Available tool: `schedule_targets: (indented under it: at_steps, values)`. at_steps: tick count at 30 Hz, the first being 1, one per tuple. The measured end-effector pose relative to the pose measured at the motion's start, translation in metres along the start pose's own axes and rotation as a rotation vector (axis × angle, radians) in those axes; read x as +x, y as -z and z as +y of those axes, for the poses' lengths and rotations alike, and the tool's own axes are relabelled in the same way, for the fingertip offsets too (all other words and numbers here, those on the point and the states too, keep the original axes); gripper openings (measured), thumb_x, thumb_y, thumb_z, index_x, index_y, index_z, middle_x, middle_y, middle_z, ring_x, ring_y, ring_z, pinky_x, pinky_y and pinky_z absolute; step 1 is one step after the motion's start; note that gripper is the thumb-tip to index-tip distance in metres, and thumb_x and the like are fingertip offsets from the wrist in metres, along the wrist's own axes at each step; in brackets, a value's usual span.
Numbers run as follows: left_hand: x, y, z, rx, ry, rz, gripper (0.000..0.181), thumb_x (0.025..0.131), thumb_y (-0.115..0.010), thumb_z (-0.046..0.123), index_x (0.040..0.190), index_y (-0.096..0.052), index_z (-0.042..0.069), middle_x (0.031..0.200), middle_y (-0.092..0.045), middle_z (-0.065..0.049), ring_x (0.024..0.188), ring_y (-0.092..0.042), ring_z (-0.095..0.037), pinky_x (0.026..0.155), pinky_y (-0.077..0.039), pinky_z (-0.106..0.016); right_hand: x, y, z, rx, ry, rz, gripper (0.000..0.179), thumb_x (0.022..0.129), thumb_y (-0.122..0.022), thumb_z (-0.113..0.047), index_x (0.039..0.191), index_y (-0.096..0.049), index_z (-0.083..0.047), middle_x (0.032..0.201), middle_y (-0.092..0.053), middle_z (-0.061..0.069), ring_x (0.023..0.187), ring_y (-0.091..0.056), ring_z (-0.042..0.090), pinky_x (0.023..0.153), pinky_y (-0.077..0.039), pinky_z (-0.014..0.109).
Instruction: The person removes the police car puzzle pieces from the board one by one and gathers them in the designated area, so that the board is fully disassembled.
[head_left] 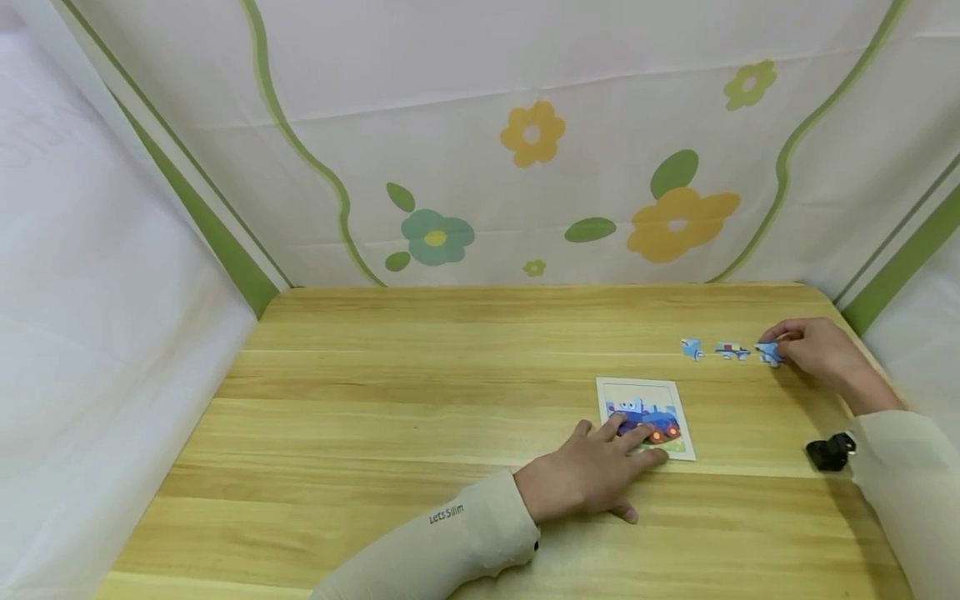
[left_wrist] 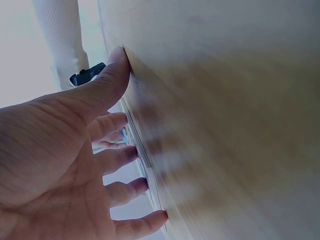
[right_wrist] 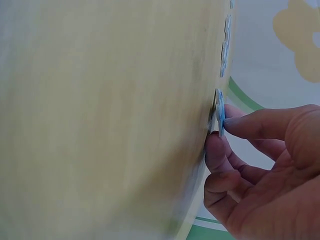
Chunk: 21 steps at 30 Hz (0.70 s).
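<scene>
A white-framed jigsaw puzzle board (head_left: 686, 450) with a blue train picture lies on the wooden table, right of the middle. Spread over its lower part, my left hand (head_left: 600, 471) touches the board with its fingertips, the thumb out on the wood; its fingers partly cover the picture. Toward the back right, my right hand (head_left: 821, 354) pinches a blue puzzle piece (right_wrist: 221, 112) between thumb and finger, as the right wrist view shows. Left of that piece, two loose puzzle pieces lie in a row: a multicoloured one (head_left: 732, 350) and a light blue one (head_left: 692, 348).
The wooden table (head_left: 337, 433) reaches back to a pale curtain (head_left: 450, 100) printed with flowers. Another white cloth (head_left: 97, 333) hangs along the left side. A small black device (head_left: 829, 452) sits at the right sleeve's cuff.
</scene>
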<state>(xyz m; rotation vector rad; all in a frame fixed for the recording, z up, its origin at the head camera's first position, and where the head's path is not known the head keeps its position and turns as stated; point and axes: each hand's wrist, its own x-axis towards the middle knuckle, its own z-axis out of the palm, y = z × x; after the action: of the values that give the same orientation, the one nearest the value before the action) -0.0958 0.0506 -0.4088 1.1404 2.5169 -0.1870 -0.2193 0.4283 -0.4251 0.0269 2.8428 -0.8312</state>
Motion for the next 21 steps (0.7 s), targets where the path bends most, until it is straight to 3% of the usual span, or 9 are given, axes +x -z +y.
schedule_targets:
  at_steps: [10,21]
  values:
    - [0.0002,-0.0004,0.0011,0.008,0.004,-0.011,0.088,0.089,-0.061,0.071,0.164,-0.02,0.051,0.176,-0.012,0.018,0.164,-0.015,-0.017,0.125,-0.034,-0.043,0.0003,0.0018,0.0008,-0.036,0.012,0.003,0.028,0.1,-0.057,-0.009,0.116,-0.067,0.01,0.109,-0.067,0.036,0.08,-0.058,0.022,0.064,-0.045,0.03]
    - [0.0007,-0.0005,0.0018,0.022,0.005,-0.008,0.088,0.089,-0.061,0.071,0.164,-0.02,0.051,0.175,-0.013,0.018,0.164,-0.015,-0.017,0.123,-0.035,-0.041,0.0,0.0004,0.0019,-0.029,0.023,0.005,0.021,0.097,-0.058,-0.004,0.109,-0.067,0.01,0.101,-0.068,0.03,0.077,-0.053,0.022,0.062,-0.043,0.03]
